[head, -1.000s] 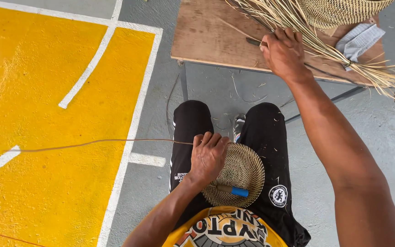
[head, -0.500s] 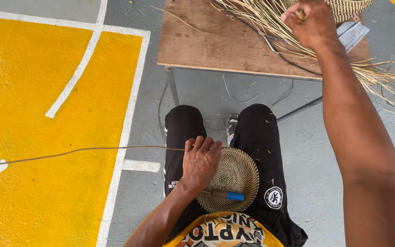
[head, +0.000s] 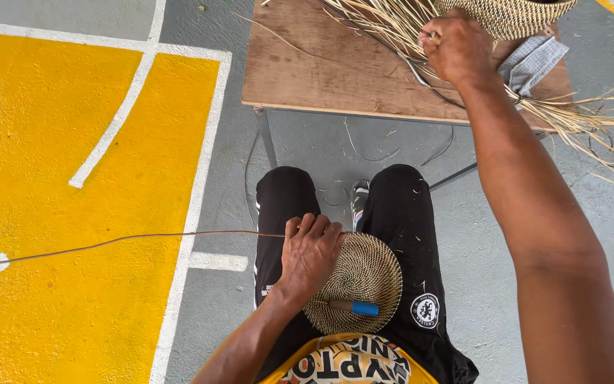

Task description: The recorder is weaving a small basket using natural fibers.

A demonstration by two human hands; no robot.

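Fingers: left hand (head: 310,256) presses coiled disc (head: 360,281) | right hand (head: 456,46) apparently grips straw (head: 385,25) | wooden table (head: 307,71), grey-yellow floor (head: 72,213)

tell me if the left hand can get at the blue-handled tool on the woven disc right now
Probably yes. The left hand rests on the woven disc on the lap, and the blue-handled tool lies uncovered on that disc just beside the wrist, with nothing between them.

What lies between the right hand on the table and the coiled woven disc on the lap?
Nothing visible. The right hand grips straw fibres on the wooden table; only open floor and the knees separate it from the woven disc, held by the left hand.
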